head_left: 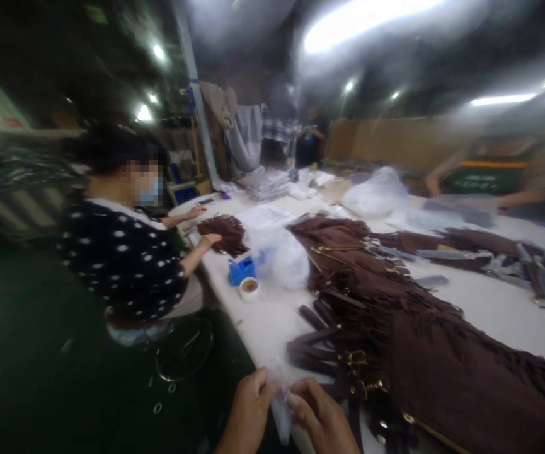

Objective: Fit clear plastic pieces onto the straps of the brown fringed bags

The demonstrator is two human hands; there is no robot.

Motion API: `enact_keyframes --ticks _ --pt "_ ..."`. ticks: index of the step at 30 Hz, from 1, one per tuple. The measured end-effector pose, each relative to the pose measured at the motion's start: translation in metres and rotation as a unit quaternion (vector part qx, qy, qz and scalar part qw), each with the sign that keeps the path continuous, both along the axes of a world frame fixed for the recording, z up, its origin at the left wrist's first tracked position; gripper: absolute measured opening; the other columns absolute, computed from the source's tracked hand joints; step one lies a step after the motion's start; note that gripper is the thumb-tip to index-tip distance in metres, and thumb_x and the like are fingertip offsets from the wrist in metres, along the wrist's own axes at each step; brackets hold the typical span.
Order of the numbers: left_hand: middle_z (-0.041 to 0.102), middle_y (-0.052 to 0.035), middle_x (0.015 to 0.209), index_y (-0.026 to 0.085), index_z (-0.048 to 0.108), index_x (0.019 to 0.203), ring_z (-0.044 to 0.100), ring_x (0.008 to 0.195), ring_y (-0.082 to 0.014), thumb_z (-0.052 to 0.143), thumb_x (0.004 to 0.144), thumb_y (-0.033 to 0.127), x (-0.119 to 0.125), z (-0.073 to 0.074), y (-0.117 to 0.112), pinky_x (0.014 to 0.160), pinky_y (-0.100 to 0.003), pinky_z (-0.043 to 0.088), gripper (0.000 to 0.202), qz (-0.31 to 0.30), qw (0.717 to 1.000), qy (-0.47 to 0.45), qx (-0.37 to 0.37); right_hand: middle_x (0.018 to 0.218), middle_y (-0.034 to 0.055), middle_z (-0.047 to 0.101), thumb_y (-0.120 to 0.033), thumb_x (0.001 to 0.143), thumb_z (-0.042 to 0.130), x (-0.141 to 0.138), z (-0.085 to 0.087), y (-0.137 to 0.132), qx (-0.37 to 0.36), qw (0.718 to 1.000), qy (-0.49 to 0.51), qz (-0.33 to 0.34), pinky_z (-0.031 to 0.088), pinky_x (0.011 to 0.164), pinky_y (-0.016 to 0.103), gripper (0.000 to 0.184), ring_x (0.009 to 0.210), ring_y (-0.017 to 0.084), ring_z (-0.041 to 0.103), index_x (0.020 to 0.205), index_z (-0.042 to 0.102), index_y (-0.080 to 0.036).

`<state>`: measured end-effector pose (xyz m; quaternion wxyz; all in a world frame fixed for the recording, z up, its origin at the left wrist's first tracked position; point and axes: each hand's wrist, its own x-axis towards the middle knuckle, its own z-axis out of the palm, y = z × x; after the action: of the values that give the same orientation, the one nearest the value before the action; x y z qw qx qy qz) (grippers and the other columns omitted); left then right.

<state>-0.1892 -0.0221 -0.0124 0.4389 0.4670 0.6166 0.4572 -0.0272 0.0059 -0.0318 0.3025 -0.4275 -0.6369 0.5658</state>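
Observation:
Low in the head view, my left hand (pixel 249 407) and my right hand (pixel 320 413) face each other at the table's near edge. Between them is a strip of clear plastic (pixel 281 416), perhaps a small bag, pinched by the fingers of both hands; blur hides its exact kind. Just right of my right hand lie dark brown straps (pixel 317 353) with gold-coloured clasps (pixel 355 359). They belong to a row of brown fringed bags (pixel 437 366) laid along the table.
A blue tape dispenser (pixel 240 271), a tape roll (pixel 249 289) and crumpled clear plastic (pixel 284 258) are on the white table (pixel 253 325). At left, a seated co-worker (pixel 125 252) touches a brown fringed piece (pixel 225 233). Another person (pixel 489 170) stands across, at right.

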Motion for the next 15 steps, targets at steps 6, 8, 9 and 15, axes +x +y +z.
enact_keyframes --ticks 6,8,9,15 --pt "0.058 0.0006 0.067 0.015 0.063 0.072 0.050 0.065 -0.0163 0.056 0.087 0.035 -0.010 0.007 0.002 0.060 -0.025 0.036 0.026 0.031 0.999 0.024 0.009 0.087 0.0017 0.066 -0.045 0.090 0.051 -0.001 0.013 0.013 -0.008 1.000 -0.029 0.007 0.047 0.072 0.027 0.025 0.075 0.018 0.063 0.097 0.058 -0.023" --pt "0.058 0.0011 0.068 0.016 0.063 0.071 0.051 0.067 -0.0165 0.057 0.085 0.029 -0.008 0.007 0.002 0.062 -0.025 0.037 0.020 0.024 0.999 0.040 0.009 0.087 0.0024 0.067 -0.047 0.091 0.050 0.002 0.008 0.007 -0.006 0.999 -0.038 0.016 0.047 0.071 0.028 0.027 0.075 0.018 0.063 0.097 0.059 -0.023" --pt "0.058 0.0011 0.068 0.016 0.062 0.071 0.052 0.067 -0.0168 0.058 0.085 0.027 -0.006 0.007 0.002 0.063 -0.025 0.037 0.018 0.017 0.999 0.046 0.007 0.087 0.0027 0.067 -0.047 0.091 0.050 0.004 0.004 0.002 -0.006 0.999 -0.044 0.021 0.047 0.070 0.027 0.028 0.076 0.019 0.063 0.097 0.060 -0.023" --pt "0.065 -0.0004 0.078 0.019 0.064 0.078 0.058 0.076 -0.0193 0.055 0.088 0.031 0.007 0.008 -0.003 0.070 -0.026 0.038 0.018 -0.058 0.993 0.100 0.002 0.071 0.0010 0.068 -0.053 0.086 0.053 0.056 -0.019 -0.050 -0.064 0.993 -0.090 -0.032 0.046 0.062 0.025 0.034 0.067 0.018 0.064 0.093 0.064 -0.022"
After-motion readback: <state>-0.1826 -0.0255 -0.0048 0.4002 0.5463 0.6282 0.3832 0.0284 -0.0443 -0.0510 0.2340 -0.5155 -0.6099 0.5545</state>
